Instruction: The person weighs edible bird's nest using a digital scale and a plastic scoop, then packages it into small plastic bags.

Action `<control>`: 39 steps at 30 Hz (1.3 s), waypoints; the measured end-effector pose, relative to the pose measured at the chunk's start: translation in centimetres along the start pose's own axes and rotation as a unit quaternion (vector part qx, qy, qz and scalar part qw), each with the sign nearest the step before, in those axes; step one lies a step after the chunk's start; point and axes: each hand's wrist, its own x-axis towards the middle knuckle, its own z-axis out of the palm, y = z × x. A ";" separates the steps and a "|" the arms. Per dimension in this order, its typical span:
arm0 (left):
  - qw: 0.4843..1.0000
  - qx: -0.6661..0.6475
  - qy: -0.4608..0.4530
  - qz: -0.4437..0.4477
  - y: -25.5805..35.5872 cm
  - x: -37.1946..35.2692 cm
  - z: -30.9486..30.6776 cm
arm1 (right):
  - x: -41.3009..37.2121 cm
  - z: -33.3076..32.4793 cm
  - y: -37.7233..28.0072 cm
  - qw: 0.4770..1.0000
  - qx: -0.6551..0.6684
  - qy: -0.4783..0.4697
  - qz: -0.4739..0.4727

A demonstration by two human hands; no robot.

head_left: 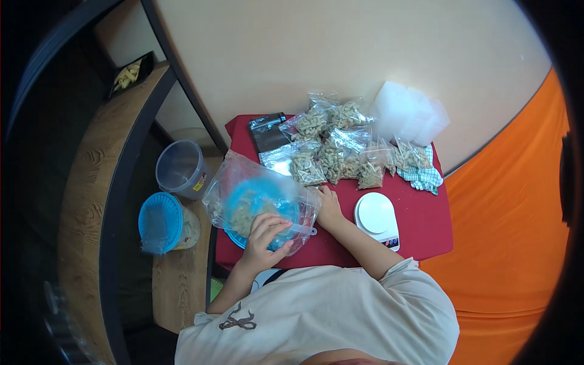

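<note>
A large clear plastic bag (222,182) is spread over a blue basin (234,238), and pale, short pieces of food show blurrily through the film. My left hand (266,237) lies on the near part of the bag, its fingers stretched out and the thumb apart from them. At the bag's right edge, my right hand (328,207) has its fingers curled against the film, with the fingertips partly hidden. Just right of that hand stands a white kitchen scale (375,216) with nothing on its plate.
Several filled clear bags (331,161) lie at the back of the red-covered table (420,225), beside a black packet (267,137), a white stack of plastic (410,112) and a checked cloth (429,179). To the left are a clear bucket (179,167) and a blue-lidded tub (161,219).
</note>
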 end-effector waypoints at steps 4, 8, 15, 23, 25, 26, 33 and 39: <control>1.000 -0.002 0.002 0.004 0.3 -0.1 0.4 | 0.7 -0.1 -0.1 0.997 -0.062 -0.019 0.029; 1.000 0.004 -0.009 -0.002 1.2 -0.3 0.5 | 1.3 -0.2 -0.1 0.993 -0.113 -0.028 -0.008; 1.000 0.012 0.024 -0.010 2.0 -1.0 1.1 | 1.8 1.7 1.4 0.994 0.077 0.082 0.004; 0.998 0.024 0.046 -0.024 3.9 -1.5 2.9 | 0.8 -3.9 3.8 0.977 0.189 -0.018 0.093; 0.998 0.022 0.048 -0.027 4.3 -1.5 3.6 | 0.4 -5.3 5.0 0.960 0.218 -0.043 0.170; 0.998 0.020 0.046 -0.029 4.6 -1.4 4.0 | 0.1 -6.1 5.6 0.961 0.217 -0.045 0.167; 0.968 0.225 0.114 -0.004 8.3 0.7 6.6 | -2.0 -11.7 7.6 0.881 0.346 0.250 0.203; 0.957 -0.246 -0.021 -0.150 7.6 1.5 12.9 | -4.8 -17.7 6.1 0.713 0.653 0.189 0.173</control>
